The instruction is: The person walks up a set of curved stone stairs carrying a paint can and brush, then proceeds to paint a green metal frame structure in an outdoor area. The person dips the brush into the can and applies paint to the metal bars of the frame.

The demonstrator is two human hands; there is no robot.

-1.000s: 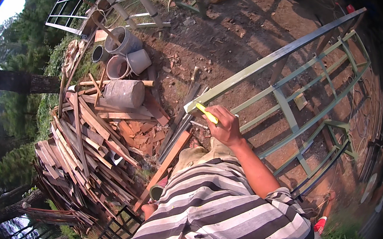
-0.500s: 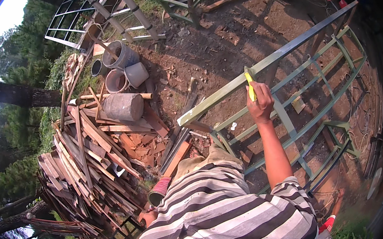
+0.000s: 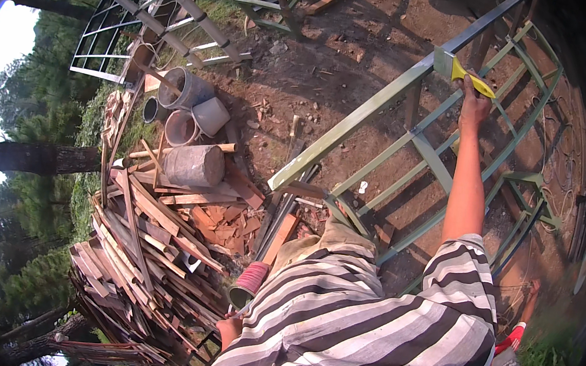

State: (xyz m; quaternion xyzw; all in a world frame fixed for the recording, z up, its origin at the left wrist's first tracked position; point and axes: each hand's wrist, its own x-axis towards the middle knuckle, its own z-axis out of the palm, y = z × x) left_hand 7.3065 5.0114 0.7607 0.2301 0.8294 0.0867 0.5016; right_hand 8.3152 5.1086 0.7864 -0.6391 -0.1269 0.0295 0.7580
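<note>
My right hand (image 3: 474, 106) is closed round the yellow handle of a paintbrush (image 3: 459, 70). The brush's broad greenish bristles meet the edge of a long metal beam (image 3: 356, 134), which slants up to the right. Green coats the beam's near length, while its far part looks grey. Low at my left side, my left hand (image 3: 228, 329) is closed at a red-sided can (image 3: 251, 277), apparently holding it by a handle; the shirt partly hides the fingers. The can's mouth faces me, and its contents cannot be made out.
A green metal frame (image 3: 431, 161) with crossbars lies right of the beam. Left are a heap of wooden strips (image 3: 136, 230), a grey cylindrical block (image 3: 194, 164) and several buckets (image 3: 186, 90). Another person's foot and red item (image 3: 511, 339) show at lower right.
My right hand and the paintbrush have moved up and right along the beam. The brush has turned, its handle now pointing right. My left hand still has the can at my side.
</note>
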